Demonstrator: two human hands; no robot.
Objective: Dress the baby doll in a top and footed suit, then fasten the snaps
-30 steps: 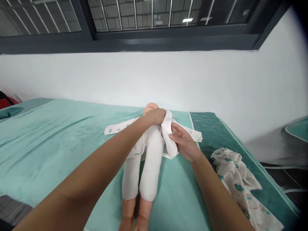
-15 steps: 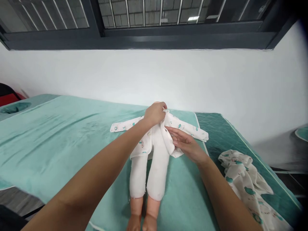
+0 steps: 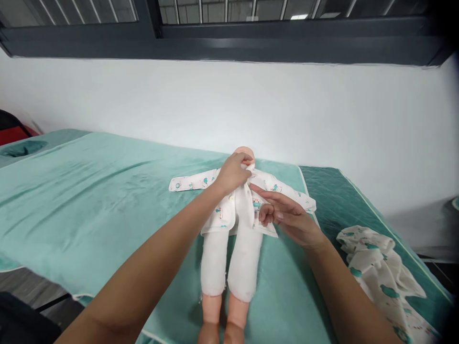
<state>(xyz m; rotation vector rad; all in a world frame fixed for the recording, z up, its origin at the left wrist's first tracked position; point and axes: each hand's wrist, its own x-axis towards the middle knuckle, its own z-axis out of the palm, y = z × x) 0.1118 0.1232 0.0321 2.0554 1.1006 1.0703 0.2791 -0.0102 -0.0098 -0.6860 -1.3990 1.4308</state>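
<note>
A baby doll [image 3: 237,306] lies on its back, feet toward me, its lower legs bare below white padded legs. It is under a white baby jacket [image 3: 219,215] with small green prints, whose sleeves stretch out to both sides. At the neck, my left hand [image 3: 234,176] pinches the jacket's collar edge, partly covering the doll's head. My right hand [image 3: 292,215] is beside the jacket's right front panel; its index finger reaches to the front edge near the chest, while the lower fingers are loosely bent with no cloth visible in them.
A crumpled white printed garment [image 3: 380,272] lies on the dark green quilted cover [image 3: 324,191] at right. The light green sheet [image 3: 89,200] spreads left. Behind the bed are a white wall [image 3: 229,105] and a dark window frame [image 3: 229,45]. A black object [image 3: 25,315] is at lower left.
My right hand has let go of the jacket's right front panel, which now lies flatter. My left hand stays at the collar. More of the doll's head shows as the view shifts.
</note>
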